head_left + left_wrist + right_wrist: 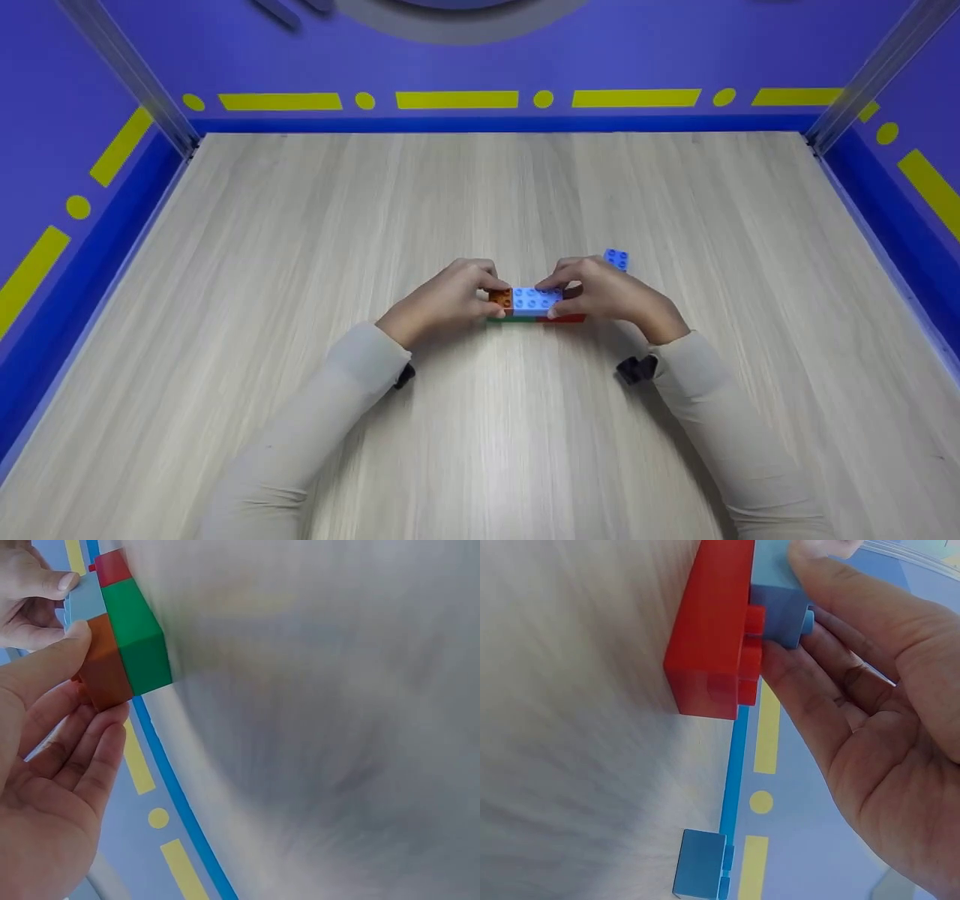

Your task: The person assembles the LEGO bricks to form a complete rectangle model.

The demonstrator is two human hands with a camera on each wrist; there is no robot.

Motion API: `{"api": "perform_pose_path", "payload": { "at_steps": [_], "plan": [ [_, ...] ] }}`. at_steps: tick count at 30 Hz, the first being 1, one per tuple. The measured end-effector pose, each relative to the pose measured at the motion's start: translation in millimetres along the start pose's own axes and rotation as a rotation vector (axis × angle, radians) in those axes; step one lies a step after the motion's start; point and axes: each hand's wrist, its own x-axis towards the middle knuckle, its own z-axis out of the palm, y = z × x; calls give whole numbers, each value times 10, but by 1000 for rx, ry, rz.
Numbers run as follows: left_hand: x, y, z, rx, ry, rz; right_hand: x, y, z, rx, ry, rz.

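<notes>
At the table's middle, two layers of toy building bricks stand together. The lower layer has a green brick [139, 634] beside a red brick [711, 630]. On top sit an orange brick [105, 660] and a light blue brick [529, 301], side by side. My left hand [450, 298] pinches the orange brick between thumb and fingers. From the other side, my right hand [616, 298] holds the light blue brick near its right end. Some studs of the red brick show bare in the right wrist view.
A separate small blue brick [616, 258] lies just behind the right hand. The wood-grain table [480, 450] is bounded by blue walls [645, 60] with yellow markings at the back and both sides.
</notes>
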Motion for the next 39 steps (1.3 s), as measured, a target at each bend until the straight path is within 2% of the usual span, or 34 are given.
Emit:
{"api": "perform_pose_path", "payload": {
  "at_steps": [11,24,39],
  "plan": [
    [54,84,-22,18,-14,-85,12,0,5,-1,-8,8],
    [60,81,-14,-3,-11,-103,-6,-43,-4,-76,-24,-44],
    [63,54,-16,-12,2,-77,-28,-59,-65,-180,-59,-113]
  ]
}}
